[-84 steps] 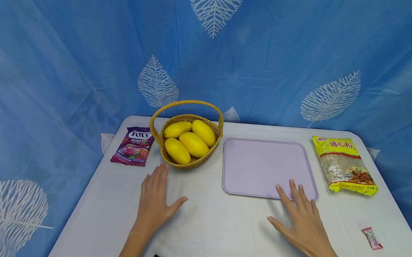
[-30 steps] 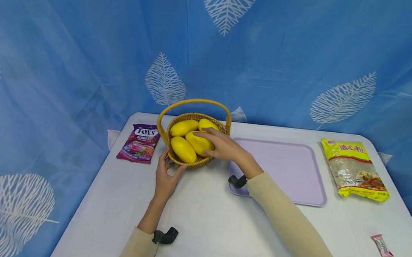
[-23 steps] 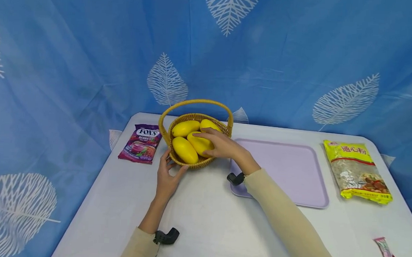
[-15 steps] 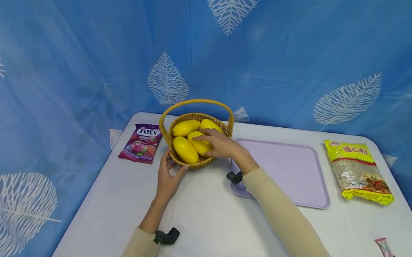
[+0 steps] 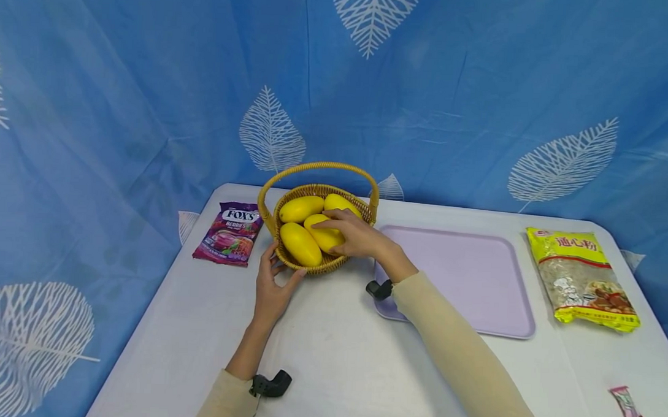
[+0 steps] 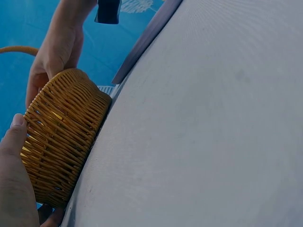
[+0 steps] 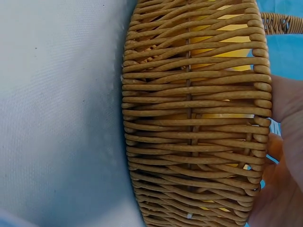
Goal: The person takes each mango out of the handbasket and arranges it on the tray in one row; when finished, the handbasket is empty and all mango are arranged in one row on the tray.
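A wicker basket (image 5: 329, 267) with a tall arched handle (image 5: 324, 165) stands at the back of the table, holding several yellow mangoes. My left hand (image 5: 271, 292) grips its front left side, thumb at the rim and fingers spread around the wall; the left wrist view shows that thumb (image 6: 14, 137) against the weave. Reaching in from the right, my right hand (image 5: 357, 235) holds a mango (image 5: 323, 234) at the basket's right front, fingers over it and thumb at its near side. Another mango (image 5: 301, 244) lies just left of it. Close weave fills the right wrist view.
A lilac tray (image 5: 464, 274) lies right of the basket, under my right forearm. Left of the basket is a purple candy bag (image 5: 229, 234). At the right are a yellow bag of pasta (image 5: 582, 278) and a small pink wrapped candy (image 5: 628, 405). A blue curtain (image 5: 454, 84) hangs behind.
Both hands, at first spread over the front of the table, have moved to the basket: the left onto its side, the right onto a mango. Over the last second they have stayed nearly still.
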Available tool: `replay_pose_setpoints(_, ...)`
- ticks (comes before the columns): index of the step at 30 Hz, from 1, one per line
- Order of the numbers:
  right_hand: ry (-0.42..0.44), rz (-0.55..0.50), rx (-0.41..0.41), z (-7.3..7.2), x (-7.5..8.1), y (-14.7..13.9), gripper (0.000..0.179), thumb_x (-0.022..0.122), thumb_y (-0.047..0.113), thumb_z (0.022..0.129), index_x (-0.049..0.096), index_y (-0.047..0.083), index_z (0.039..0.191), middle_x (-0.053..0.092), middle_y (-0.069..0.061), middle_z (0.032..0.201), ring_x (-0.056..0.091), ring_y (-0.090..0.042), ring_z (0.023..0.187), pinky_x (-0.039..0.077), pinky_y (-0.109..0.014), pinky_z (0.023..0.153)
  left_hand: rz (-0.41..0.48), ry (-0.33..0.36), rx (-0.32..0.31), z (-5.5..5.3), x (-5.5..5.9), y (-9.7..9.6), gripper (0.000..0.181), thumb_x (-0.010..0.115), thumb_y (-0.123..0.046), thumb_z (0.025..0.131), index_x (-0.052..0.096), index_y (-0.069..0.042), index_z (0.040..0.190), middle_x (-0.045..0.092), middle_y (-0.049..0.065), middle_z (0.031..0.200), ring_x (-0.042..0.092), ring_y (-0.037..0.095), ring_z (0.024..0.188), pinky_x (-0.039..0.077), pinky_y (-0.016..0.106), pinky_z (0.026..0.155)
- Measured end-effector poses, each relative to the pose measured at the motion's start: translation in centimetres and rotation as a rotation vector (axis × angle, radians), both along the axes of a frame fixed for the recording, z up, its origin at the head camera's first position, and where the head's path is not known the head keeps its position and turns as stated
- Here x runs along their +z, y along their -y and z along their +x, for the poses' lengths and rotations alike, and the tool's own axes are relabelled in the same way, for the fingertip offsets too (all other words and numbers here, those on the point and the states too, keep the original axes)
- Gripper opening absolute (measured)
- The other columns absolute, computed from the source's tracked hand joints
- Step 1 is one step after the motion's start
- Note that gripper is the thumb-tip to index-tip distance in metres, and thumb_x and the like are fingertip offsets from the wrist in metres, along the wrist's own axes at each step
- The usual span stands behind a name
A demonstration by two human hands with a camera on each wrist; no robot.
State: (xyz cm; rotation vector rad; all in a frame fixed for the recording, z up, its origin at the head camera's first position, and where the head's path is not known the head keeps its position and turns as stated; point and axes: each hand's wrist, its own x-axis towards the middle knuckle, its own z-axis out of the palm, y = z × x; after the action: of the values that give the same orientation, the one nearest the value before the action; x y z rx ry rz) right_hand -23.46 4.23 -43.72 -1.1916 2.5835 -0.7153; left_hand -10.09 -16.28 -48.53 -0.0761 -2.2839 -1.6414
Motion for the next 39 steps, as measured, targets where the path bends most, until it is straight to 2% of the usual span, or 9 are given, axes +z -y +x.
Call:
replay_pose_setpoints(15, 0.043, -0.019, -0.031, 0.1, 0.0, -0.2, 0.057, 0.076, 0.021, 0.086, 0.056, 0.022, 0.139, 0.038, -0.012, 0.154, 0.034, -0.033, 0.142, 0.033, -0.051, 0.117, 0.004, 0.020, -0.001, 0.1, 0.2, 0.0, 0.078, 0.074, -0.010, 0.087, 0.028, 0.004, 0.148, 0.038, 0.027, 0.146, 0.047, 0.045, 0.126, 0.045, 0.056, 0.104)
replay_pose_setpoints(22, -0.007, -0.086, -0.073, 0.2, 1.2, -0.7, 0.056, 0.077, 0.023, 0.085, 0.058, 0.025, 0.138, 0.040, -0.011, 0.153, 0.032, -0.033, 0.143, 0.030, -0.053, 0.118, 0.000, 0.024, -0.004, 0.1, 0.4, 0.0, 0.079, 0.074, -0.011, 0.087, 0.028, 0.004, 0.149, 0.039, 0.029, 0.145, 0.049, 0.046, 0.124, 0.045, 0.057, 0.104)
replay_pose_setpoints(29, -0.039, -0.115, -0.070, 0.6, 2.0, -1.1, 0.057, 0.077, 0.024, 0.085, 0.057, 0.026, 0.138, 0.039, -0.011, 0.153, 0.032, -0.032, 0.143, 0.030, -0.054, 0.117, -0.013, 0.013, 0.002, 0.0, 0.4, 0.0, 0.078, 0.074, -0.010, 0.087, 0.029, 0.004, 0.148, 0.040, 0.029, 0.144, 0.049, 0.046, 0.123, 0.046, 0.057, 0.103)
replay_pose_setpoints(39, -0.132, -0.260, -0.082, 2.3, 4.2, -2.7, 0.059, 0.078, 0.018, 0.084, 0.057, 0.020, 0.138, 0.039, -0.015, 0.152, 0.036, -0.036, 0.137, 0.039, -0.057, 0.109, -0.006, 0.008, 0.006, 0.0, 0.4, 0.0, 0.077, 0.074, -0.009, 0.087, 0.030, 0.005, 0.147, 0.041, 0.029, 0.143, 0.050, 0.046, 0.123, 0.046, 0.057, 0.103)
